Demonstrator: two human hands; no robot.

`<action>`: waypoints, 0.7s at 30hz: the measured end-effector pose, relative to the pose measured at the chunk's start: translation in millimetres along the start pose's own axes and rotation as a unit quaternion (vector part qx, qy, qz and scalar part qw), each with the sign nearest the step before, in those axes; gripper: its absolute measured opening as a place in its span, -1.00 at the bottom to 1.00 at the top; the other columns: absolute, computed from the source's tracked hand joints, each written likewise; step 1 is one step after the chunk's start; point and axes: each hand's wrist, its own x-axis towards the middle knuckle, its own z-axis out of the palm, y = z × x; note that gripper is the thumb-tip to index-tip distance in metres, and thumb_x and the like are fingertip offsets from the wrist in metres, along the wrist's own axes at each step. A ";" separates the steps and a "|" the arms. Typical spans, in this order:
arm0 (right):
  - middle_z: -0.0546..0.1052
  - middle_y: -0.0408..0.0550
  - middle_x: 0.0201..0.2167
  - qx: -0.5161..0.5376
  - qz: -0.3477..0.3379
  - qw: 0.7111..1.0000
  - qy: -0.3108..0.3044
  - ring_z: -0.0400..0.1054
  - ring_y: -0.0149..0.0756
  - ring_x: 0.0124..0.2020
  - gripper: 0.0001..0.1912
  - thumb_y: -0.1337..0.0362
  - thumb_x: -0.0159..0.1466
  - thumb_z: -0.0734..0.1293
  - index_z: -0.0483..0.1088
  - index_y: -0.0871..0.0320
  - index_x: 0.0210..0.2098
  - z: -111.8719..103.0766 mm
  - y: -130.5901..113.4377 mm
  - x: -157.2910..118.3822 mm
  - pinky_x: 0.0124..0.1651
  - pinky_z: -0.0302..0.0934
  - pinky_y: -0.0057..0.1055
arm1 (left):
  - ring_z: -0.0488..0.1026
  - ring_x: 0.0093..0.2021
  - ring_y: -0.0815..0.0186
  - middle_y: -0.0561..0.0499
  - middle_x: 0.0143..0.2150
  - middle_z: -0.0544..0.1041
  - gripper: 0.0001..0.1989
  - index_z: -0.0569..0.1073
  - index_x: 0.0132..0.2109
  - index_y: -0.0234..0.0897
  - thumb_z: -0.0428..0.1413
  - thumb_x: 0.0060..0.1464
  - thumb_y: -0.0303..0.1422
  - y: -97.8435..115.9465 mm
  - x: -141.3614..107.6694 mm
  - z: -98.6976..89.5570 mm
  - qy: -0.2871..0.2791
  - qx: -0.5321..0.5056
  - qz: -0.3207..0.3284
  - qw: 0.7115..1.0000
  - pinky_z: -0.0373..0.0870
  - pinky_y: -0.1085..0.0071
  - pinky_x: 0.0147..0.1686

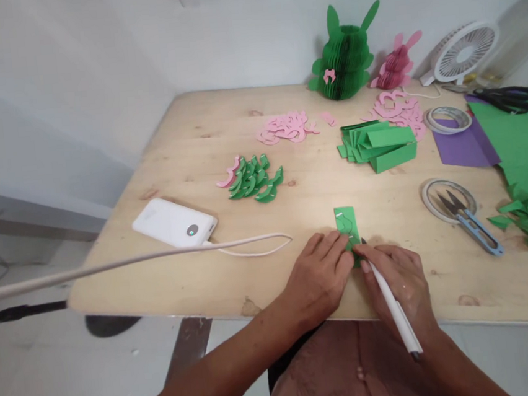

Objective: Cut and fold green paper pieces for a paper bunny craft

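A small green paper strip [345, 218] lies at the front of the wooden table, with a dark curved outline drawn on it and pale staple-like marks. My left hand [320, 273] rests flat on the table, its fingertips pressing the strip's left side. In my right hand [400, 284] is a white pen [395, 310], gripped between thumb and fingers. Its dark tip points up beside the strip's right edge; whether it touches the paper I cannot tell. The lower part of the strip is partly hidden by my fingers.
Nearby are cut green pieces [248, 178], folded green strips [380, 143], pink cutouts [285, 127], and blue-handled thread snips [472, 221] on a tape roll [427, 198]. A white power bank [173, 222] trails a cable. Paper rabbits [348, 59] and a fan [465, 54] stand behind.
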 end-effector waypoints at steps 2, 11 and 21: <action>0.57 -0.01 -0.27 0.002 0.006 1.000 -0.005 0.39 -0.21 -0.22 -0.74 0.47 0.27 0.25 0.38 0.20 -0.05 -1.9 -0.8 1.4 -0.08 0.13 -0.22 | 0.36 0.11 0.12 -0.20 0.05 0.47 -0.82 0.42 -0.16 -0.43 -0.08 0.21 -0.51 0.1 -0.3 0.0 -0.001 0.002 0.001 1.000 0.27 0.16 0.11; 0.55 -0.09 -0.22 0.156 0.150 0.976 -0.002 0.42 -0.27 -0.17 -0.76 0.32 0.30 0.25 0.41 0.04 -0.05 -19.6 1.2 23.2 -0.09 0.26 -0.29 | 0.38 0.10 0.10 -0.23 0.04 0.47 -0.82 0.42 -0.21 -0.42 -0.08 0.22 -0.50 1.0 0.4 -2.4 -0.005 0.014 0.006 1.000 0.28 0.15 0.10; 0.58 -0.11 -0.27 0.286 0.222 0.929 -0.073 0.46 -0.34 -0.25 -0.83 0.22 0.28 0.28 0.49 0.08 -0.21 -13.6 9.8 59.3 -0.20 0.36 -0.42 | 0.38 0.09 0.07 -0.28 0.04 0.46 -0.87 0.41 -0.21 -0.44 -0.02 0.20 -0.50 1.6 -0.4 -0.7 -0.014 0.013 0.009 1.000 0.30 0.13 0.08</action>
